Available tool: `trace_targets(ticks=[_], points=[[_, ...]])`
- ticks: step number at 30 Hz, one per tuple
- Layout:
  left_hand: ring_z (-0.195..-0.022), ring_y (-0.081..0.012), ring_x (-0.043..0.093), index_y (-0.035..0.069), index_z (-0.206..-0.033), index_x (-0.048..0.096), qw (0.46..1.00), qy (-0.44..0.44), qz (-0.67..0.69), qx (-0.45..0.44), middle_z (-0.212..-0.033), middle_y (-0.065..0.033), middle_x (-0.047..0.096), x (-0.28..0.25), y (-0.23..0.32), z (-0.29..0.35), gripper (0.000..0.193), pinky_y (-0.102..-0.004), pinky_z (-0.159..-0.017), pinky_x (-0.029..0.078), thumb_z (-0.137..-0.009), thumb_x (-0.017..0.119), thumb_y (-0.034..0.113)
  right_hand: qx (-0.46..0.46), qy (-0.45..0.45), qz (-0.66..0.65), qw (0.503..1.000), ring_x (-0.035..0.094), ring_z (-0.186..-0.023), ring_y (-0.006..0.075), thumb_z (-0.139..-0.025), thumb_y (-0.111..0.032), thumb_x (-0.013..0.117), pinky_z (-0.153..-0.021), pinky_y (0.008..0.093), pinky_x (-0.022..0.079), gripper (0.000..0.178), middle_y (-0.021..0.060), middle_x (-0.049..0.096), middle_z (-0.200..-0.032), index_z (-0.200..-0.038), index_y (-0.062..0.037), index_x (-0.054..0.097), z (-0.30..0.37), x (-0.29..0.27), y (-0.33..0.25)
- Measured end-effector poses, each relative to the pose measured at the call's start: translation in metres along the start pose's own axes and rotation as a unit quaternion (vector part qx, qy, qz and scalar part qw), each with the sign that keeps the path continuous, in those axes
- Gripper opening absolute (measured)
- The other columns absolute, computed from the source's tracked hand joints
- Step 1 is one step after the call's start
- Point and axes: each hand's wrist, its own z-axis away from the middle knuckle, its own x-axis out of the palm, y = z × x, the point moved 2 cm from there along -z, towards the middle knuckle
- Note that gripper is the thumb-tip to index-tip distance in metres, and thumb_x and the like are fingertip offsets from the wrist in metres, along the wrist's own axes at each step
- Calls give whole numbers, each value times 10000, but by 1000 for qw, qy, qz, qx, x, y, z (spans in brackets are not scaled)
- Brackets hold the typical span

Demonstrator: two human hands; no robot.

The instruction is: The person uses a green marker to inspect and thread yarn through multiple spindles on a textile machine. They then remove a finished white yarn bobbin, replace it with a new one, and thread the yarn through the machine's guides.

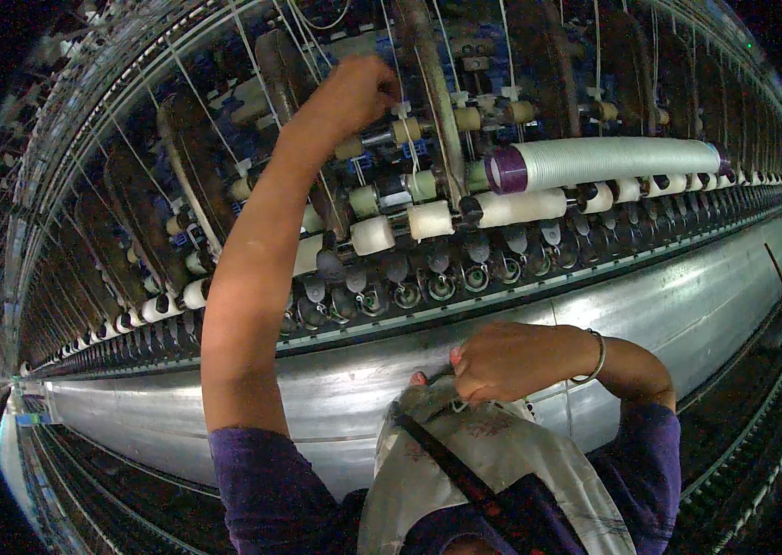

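My left hand [354, 97] is raised to the upper part of a spinning frame, beside a pale hanging strand [408, 139] and the small rollers. Its fingers are curled together; what lies between them, if anything, is hidden. Close to my waist, my right hand [521, 363] is closed at the mouth of a pale cloth pouch [484, 444] worn on my front. Whatever its fingers grip cannot be made out. A long bobbin [608, 165] with purple ends, wound in pale thread, rests across the frame to the right of my left hand.
White rollers [431, 221] run in a row along the frame, with dark spindle heads and rings [440, 285] below. A smooth metal panel [354, 379] stretches between the frame and me. Dark slanting arms [433, 102] and hanging cords stand around my left forearm.
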Motion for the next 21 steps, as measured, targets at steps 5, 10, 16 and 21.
trace_targets(ticks=[5,10,16,21], points=[[-778,-301,662,54,-902,699,1000,10,-3,0,-850,-143,686,2,-5,-2,179,-384,-726,527,-734,655,98,35,27,-42,998,595,-745,302,-822,-224,613,-640,422,451,182,105,590,-721,-731,-68,592,13,13,4],[-793,-300,666,73,-923,712,999,5,-37,4,-870,-141,689,3,-5,-3,201,-383,-740,532,-735,672,132,24,76,-74,994,593,-727,313,-789,-189,629,-650,427,455,126,113,602,-736,-765,-66,611,14,20,8],[-824,-297,668,149,-859,743,996,27,-53,-61,-858,-124,694,-5,6,7,179,-405,-739,534,-718,654,83,72,253,-116,958,646,-737,280,-869,-222,572,-673,388,499,171,96,653,-765,-837,-77,658,16,35,14],[-832,-297,663,185,-953,730,979,125,-139,-80,-887,-108,693,-29,50,39,225,-414,-724,533,-745,662,135,218,294,-469,804,652,-868,148,-849,-93,620,-746,292,515,64,65,683,-895,-857,-53,670,15,82,29]])
